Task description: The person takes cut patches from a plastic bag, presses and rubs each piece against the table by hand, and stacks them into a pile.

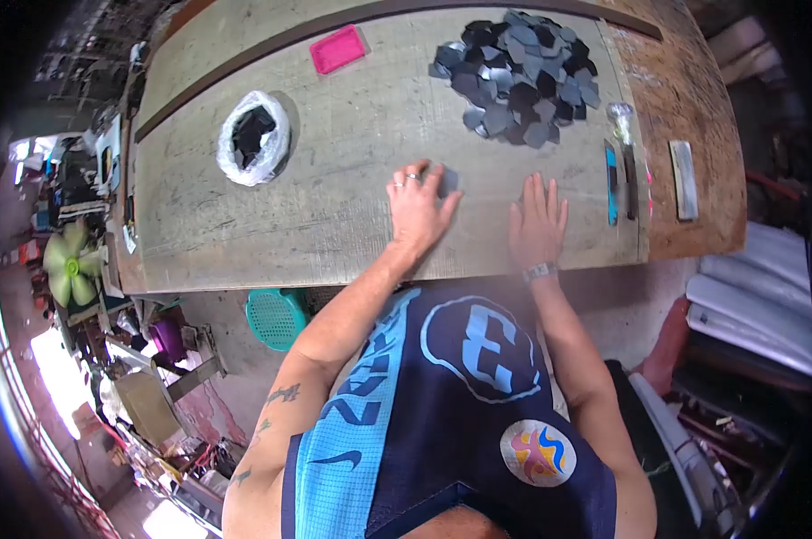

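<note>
My left hand [417, 208] rests on the wooden table [334, 216] near its front edge, fingers apart and slightly bent, with rings on it. Beside its fingertips is a small dark patch, too unclear to tell if it is a piece or a shadow. To the right, my right hand [538, 225] lies flat on the tabletop, fingers stretched out, nothing held. Beyond both hands spreads a pile of dark flat pieces [523, 81]. At the left stands a white plastic bag [278, 148], open at the top, with dark pieces inside.
A pink tray [337, 50] sits at the back. Along the right lie a blue cutter [612, 184], a dark tool [630, 182] and a pale bar [683, 180]. A green basket [276, 319] is below the table's front edge; a green fan [71, 266] stands left.
</note>
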A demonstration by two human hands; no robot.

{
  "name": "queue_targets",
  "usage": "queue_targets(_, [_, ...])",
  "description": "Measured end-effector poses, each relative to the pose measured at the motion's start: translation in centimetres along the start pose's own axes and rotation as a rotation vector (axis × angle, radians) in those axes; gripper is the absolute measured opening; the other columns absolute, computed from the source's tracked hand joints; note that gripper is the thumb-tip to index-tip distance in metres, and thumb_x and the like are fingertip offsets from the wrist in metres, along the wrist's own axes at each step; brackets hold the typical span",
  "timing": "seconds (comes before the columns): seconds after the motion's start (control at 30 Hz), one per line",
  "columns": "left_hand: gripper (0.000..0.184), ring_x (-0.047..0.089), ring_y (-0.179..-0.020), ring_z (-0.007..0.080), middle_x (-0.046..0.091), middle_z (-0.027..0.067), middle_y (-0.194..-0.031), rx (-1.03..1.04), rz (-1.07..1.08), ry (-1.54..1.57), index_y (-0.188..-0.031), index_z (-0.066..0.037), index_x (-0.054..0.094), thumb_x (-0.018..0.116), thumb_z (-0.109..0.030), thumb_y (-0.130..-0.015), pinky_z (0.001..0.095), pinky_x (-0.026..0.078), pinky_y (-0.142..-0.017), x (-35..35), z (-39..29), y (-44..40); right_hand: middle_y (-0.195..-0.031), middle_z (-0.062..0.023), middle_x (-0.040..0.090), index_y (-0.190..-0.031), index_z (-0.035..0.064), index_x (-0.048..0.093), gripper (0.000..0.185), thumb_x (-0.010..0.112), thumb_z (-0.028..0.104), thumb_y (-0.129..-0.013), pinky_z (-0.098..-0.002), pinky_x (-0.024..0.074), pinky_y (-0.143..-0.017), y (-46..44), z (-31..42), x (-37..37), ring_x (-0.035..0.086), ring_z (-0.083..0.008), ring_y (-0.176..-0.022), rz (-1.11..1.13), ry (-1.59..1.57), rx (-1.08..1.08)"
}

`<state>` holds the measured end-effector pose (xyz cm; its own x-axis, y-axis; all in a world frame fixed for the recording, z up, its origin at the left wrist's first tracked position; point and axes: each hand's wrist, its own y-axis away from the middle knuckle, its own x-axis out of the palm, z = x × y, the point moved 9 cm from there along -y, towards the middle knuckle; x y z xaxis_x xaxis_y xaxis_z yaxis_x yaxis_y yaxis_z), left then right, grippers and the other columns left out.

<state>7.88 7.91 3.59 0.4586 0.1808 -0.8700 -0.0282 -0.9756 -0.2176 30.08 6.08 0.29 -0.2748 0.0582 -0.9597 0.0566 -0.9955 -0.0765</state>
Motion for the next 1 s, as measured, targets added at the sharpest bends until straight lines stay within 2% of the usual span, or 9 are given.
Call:
queue_targets(0.17, [0.042,0.055,-0.116,0.0393,0.065,0.0139,-0.122,-0.057,0.082,0.099,-0.119,-0.007,0.066,0.079,-0.016,-0.08,0.0505,0.046,-0.098,0.1,-2.9,-1.4,-0.169,-0.0087,0.038,-0.159,0.0093,0.044,0.06,0.05,0.036,-0.106,-0.0595,0.0224,-0.125,0.2,-0.3,0.4,0.029,-0.036,-0.158,-0.022,0.007,-0.067])
queue_targets(0.33, [0.034,0.066,-0.105,0.0396,0.071,0.0183,-0.105,-0.201,0.27,0.386,-0.118,-0.007,0.064,0.075,-0.016,-0.087,0.0505,0.052,-0.092,2.0,-2.1,1.4,-0.17,-0.0082,0.036,-0.16,0.0082,0.044,0.06,0.048,0.035,-0.107,-0.0585,0.022,-0.125,-0.1,0.0,0.4,0.028,-0.0356,-0.158,-0.021,0.045,-0.064])
queue_targets(0.43, [0.026,0.07,-0.101,0.0411,0.073,0.0205,-0.1,-0.105,0.375,0.48,-0.114,-0.007,0.069,0.073,-0.018,-0.091,0.0503,0.055,-0.089,0.2,-1.4,3.0,-0.17,-0.0072,0.036,-0.16,0.0082,0.044,0.06,0.048,0.035,-0.107,-0.0579,0.0212,-0.126,-0.1,-0.1,0.5,0.028,-0.0359,-0.158,-0.017,0.056,-0.053])
queue_targets(0.6, [0.023,0.068,-0.089,0.0114,0.078,0.0076,-0.099,-0.344,-0.026,0.561,-0.118,-0.004,0.075,0.071,-0.014,-0.098,0.0313,0.056,-0.08,-13.2,12.0,-0.6,-0.168,-0.0077,0.039,-0.159,0.0081,0.045,0.059,0.05,0.033,-0.106,-0.0589,0.0228,-0.126,-0.2,-0.3,0.5,0.031,-0.037,-0.157,-0.024,0.066,-0.038])
queue_targets(0.7, [0.023,0.067,-0.086,0.0096,0.076,0.0032,-0.098,-0.305,-0.357,0.622,-0.119,0.001,0.074,0.07,-0.011,-0.099,0.0277,0.055,-0.078,-24.0,18.9,-4.0,-0.168,-0.0089,0.039,-0.159,0.0078,0.045,0.059,0.051,0.032,-0.105,-0.0586,0.0223,-0.126,-0.1,-0.3,0.5,0.031,-0.0373,-0.156,-0.037,0.083,-0.053])
queue_targets(0.77, [0.024,0.068,-0.087,0.0094,0.076,0.005,-0.099,-0.297,-0.416,0.69,-0.119,0.002,0.074,0.071,-0.011,-0.099,0.0259,0.055,-0.08,-28.1,22.0,-5.8,-0.168,-0.0093,0.039,-0.159,0.0081,0.045,0.059,0.052,0.031,-0.105,-0.0577,0.0218,-0.126,-0.1,-0.3,0.7,0.031,-0.0362,-0.157,-0.041,0.103,-0.058])
queue_targets(0.9, [0.027,0.074,-0.088,0.0181,0.078,0.0115,-0.102,-0.299,-0.438,0.624,-0.12,0.002,0.074,0.072,-0.012,-0.097,0.0301,0.058,-0.08,-27.9,27.4,-8.5,-0.169,-0.0089,0.039,-0.159,0.0085,0.045,0.058,0.051,0.029,-0.106,-0.0557,0.0207,-0.127,-0.3,-0.2,0.5,0.03,-0.034,-0.157,-0.027,0.107,-0.023])
queue_targets(0.97, [0.033,0.075,-0.095,0.0317,0.078,0.0163,-0.106,-0.386,-0.196,0.261,-0.122,-0.002,0.074,0.075,-0.015,-0.092,0.0397,0.058,-0.09,-22.3,31.0,-9.0,-0.169,-0.0088,0.039,-0.159,0.0087,0.045,0.057,0.05,0.028,-0.106,-0.0552,0.0204,-0.127,0.0,-0.4,0.5,0.03,-0.0333,-0.158,-0.025,0.11,0.002])
queue_targets(1.0, [0.034,0.069,-0.108,0.0397,0.076,0.0174,-0.113,-0.261,-0.251,0.055,-0.118,-0.004,0.076,0.076,-0.019,-0.088,0.0471,0.053,-0.099,-21.1,31.5,-8.8,-0.168,-0.0089,0.04,-0.159,0.0087,0.046,0.056,0.05,0.027,-0.106,-0.055,0.0205,-0.127,0.1,-0.6,0.7,0.031,-0.0332,-0.157,-0.037,0.11,-0.006])
